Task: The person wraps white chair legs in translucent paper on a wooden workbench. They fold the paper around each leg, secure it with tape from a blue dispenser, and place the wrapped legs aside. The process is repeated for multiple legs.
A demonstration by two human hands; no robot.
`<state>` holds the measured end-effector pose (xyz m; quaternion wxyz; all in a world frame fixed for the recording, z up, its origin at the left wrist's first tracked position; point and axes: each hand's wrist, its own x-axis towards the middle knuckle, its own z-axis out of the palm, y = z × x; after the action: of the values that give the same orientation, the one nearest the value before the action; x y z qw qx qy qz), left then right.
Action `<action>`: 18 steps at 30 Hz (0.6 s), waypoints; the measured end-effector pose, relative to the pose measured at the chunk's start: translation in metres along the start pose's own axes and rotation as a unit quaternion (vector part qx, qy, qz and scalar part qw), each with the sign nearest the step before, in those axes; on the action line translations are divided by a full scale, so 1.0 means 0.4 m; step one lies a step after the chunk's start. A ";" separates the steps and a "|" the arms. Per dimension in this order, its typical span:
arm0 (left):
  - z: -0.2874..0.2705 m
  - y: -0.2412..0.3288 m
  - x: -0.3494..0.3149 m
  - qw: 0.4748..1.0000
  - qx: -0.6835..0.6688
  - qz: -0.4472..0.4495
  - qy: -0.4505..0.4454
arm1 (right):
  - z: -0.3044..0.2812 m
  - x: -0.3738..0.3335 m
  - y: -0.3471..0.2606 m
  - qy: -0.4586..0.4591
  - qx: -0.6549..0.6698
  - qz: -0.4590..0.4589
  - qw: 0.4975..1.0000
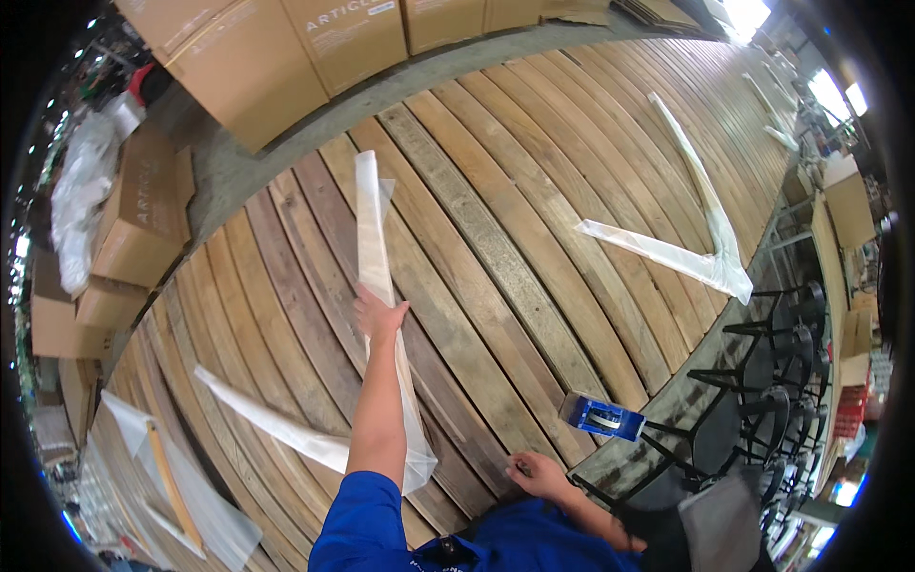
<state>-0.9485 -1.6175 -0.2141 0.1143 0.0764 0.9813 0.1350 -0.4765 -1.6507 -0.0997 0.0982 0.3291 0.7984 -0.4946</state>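
My left hand rests on the long arm of a V-shaped piece wrapped in translucent white packing film. Its thumb stands away from the fingers, which lie over the far side of the wrap. The piece's other arm runs leftward behind my forearm, and the two meet at a corner close to my body. By the near edge of the table, my right hand is curled. A small dark thing shows at its fingertips, too small to name. A blue tape dispenser sits to the right of that hand.
The slatted wooden table carries another wrapped V-shaped piece at right. Loose film with a bare wooden strip lies at lower left. Cardboard boxes stand beyond the far edge; black stools crowd the right side.
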 end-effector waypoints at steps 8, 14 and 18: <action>-0.104 0.013 -0.001 0.989 -0.129 0.019 -0.073 | 0.053 0.109 -0.061 -0.100 -0.087 -0.041 0.990; -0.405 -0.118 -0.170 0.953 -0.269 0.135 0.020 | 0.034 0.133 -0.164 -0.035 -0.019 -0.084 0.996; -0.691 -0.262 -0.383 0.892 -0.431 0.137 0.005 | 0.084 0.114 -0.261 -0.049 0.102 -0.117 0.987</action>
<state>-0.8814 -1.8132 0.0467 0.1117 0.1525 0.8071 0.5594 -0.5821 -1.6906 -0.0625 0.0449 0.2170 0.7709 -0.5972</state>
